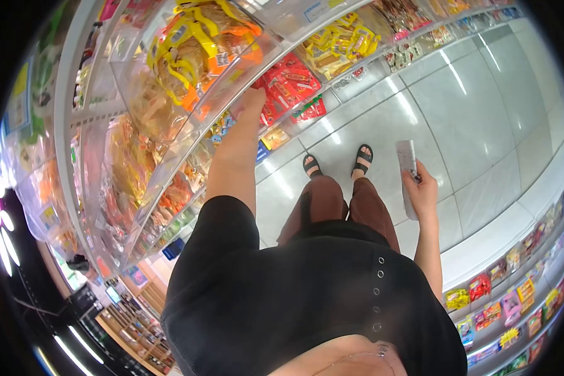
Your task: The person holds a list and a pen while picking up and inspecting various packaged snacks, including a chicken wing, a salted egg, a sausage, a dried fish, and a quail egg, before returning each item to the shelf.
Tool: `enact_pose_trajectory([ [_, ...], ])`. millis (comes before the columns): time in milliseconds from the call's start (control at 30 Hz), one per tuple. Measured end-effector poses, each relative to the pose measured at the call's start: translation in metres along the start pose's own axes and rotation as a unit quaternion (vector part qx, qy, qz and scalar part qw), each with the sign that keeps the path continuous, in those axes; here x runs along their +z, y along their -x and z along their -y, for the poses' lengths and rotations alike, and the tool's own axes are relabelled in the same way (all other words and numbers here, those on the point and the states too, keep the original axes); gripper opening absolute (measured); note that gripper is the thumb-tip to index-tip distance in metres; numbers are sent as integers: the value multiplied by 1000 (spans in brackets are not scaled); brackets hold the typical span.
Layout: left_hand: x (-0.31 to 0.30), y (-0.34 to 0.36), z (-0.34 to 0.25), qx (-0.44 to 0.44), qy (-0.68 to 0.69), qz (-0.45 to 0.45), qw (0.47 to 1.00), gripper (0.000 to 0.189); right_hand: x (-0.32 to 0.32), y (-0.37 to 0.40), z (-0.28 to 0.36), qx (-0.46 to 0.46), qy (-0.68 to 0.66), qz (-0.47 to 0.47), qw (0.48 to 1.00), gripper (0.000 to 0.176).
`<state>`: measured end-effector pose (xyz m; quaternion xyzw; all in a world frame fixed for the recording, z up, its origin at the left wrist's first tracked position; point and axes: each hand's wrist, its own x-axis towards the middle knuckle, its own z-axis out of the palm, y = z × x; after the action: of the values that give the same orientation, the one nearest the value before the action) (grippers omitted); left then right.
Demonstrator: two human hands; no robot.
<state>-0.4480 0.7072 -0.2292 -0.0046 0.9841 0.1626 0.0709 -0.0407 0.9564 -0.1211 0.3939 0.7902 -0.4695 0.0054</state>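
My left hand reaches into a shelf bin at the left of a stack of red snack packets. Its fingers are hidden among the goods and the clear plastic front, so I cannot tell what they grip. Low over the floor on the other side, my right hand is closed around a long white strip of paper with faint print on it. A small dark item shows by the fingers of that hand.
Yellow and orange bagged snacks fill a clear bin beside my left arm. Yellow packets lie further along the shelf. Another shelf of colourful packets stands to my right. Grey tiled floor runs between the shelves.
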Motion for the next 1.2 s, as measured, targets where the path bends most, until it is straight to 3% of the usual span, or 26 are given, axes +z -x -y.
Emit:
enact_pose_trajectory([
  [67, 1, 4, 8, -16, 93, -3, 996, 35, -4, -4, 15, -8, 19, 24, 1000, 44],
  [133, 18, -3, 35, -3, 284, -25, 958, 30, -3, -1, 43, 3, -15, 20, 1000, 44],
  [167, 13, 6, 44, -88, 399, 82, 909, 27, 1, -1, 52, -2, -36, 27, 999, 44],
  [200, -12, 37, 36, -169, 502, 189, 827, 25, 5, 0, 59, -7, -56, 33, 998, 44],
  [267, -72, 110, 3, -110, 640, 257, 716, 22, 18, 1, 61, -56, -94, 52, 993, 41],
  [333, -95, 153, 12, -83, 652, 306, 689, 23, 43, -4, 50, -145, -131, 74, 978, 36],
  [367, -103, 170, 16, -68, 658, 330, 673, 24, 46, -3, 61, -128, -149, 110, 974, 33],
  [433, -128, 206, 15, -81, 660, 342, 664, 24, 60, 5, 93, -91, -183, 185, 961, 27],
  [600, -148, 245, 44, -47, 631, 387, 671, 27, 101, 22, 137, -30, -224, 259, 939, 21],
  [767, -189, 255, 66, 22, 562, 400, 724, 31, 130, 51, 176, -39, -264, 311, 912, 19],
  [867, -216, 262, 82, 12, 549, 406, 731, 35, 140, 64, 192, -36, -257, 340, 904, 14],
  [900, -229, 265, 86, 19, 528, 389, 755, 38, 143, 68, 197, -34, -253, 349, 902, 13],
  [1000, -255, 283, 96, 36, 588, 329, 738, 38, 139, 87, 224, -28, -322, 382, 866, 12],
  [1033, -256, 288, 97, 25, 628, 304, 716, 39, 146, 83, 218, -75, -325, 357, 873, 14],
  [1100, -252, 301, 99, 4, 698, 259, 668, 39, 145, 75, 213, -76, -298, 362, 880, 14],
  [1200, -243, 321, 88, -31, 731, 216, 647, 43, 136, 73, 202, -91, -313, 358, 875, 16],
])
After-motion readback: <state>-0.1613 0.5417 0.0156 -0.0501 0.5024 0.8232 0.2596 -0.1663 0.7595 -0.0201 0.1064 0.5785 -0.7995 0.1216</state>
